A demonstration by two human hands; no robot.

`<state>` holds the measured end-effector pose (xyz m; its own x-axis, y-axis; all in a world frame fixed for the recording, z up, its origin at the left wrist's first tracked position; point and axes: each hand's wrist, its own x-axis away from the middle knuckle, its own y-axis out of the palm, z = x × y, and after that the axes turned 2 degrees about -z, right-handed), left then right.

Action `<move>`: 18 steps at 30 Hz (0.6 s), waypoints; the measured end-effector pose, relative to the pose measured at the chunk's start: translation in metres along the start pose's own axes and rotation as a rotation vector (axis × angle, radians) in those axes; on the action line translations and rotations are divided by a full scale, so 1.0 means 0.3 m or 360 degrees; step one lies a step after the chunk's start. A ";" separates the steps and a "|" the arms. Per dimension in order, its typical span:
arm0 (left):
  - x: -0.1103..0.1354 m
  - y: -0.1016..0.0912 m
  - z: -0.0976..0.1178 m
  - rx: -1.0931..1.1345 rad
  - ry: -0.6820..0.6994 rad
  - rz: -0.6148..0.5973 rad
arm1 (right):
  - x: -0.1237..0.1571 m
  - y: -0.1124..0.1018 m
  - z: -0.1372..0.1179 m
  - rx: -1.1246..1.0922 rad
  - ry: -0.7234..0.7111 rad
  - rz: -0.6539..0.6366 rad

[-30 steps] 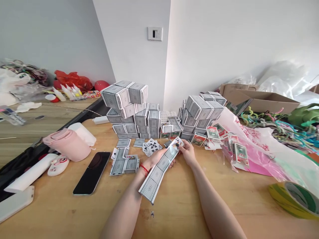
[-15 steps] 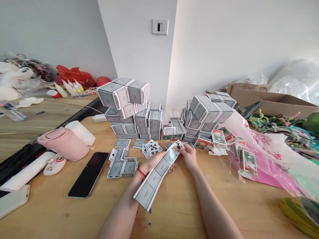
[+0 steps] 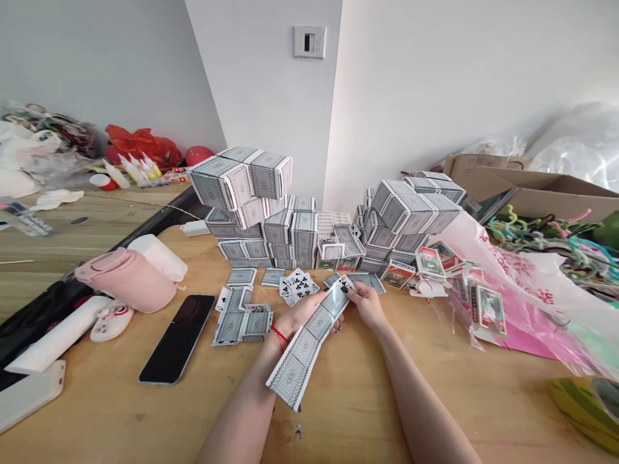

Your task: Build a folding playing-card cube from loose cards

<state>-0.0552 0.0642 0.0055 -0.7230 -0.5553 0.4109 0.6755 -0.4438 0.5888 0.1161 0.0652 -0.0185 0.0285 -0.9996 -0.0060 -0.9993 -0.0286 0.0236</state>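
A wooden table is lined along its back by two stacks of card blocks, left and right. Fanned cards are laid between them, toward the front. At left, a phone is placed near a pink cup; at far right, yellow tape is partly cropped.

Left wrist: circled by a thin, cord-like red bracelet
Right hand: thumbnail dark, nearly black
Left hand: nails dark too, though small in view
Forearms: bare as far as visible, tapering smoothly towards the wrists
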 end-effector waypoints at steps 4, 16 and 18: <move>-0.001 0.011 0.006 0.0057 0.0029 -0.0068 | 0.020 0.028 -0.023 -0.0215 0.0006 -0.0028; -0.031 -0.020 -0.043 -0.0036 0.0154 -0.0083 | 0.054 0.032 -0.029 -0.0345 0.0070 -0.0103; -0.027 -0.021 -0.040 -0.0073 0.0129 -0.0060 | 0.055 0.039 -0.023 -0.0273 0.0077 -0.0080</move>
<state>-0.0520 0.0630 -0.0100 -0.7352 -0.5920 0.3302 0.6553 -0.4963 0.5694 0.1052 0.0483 -0.0115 0.0836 -0.9958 0.0366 -0.9780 -0.0749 0.1948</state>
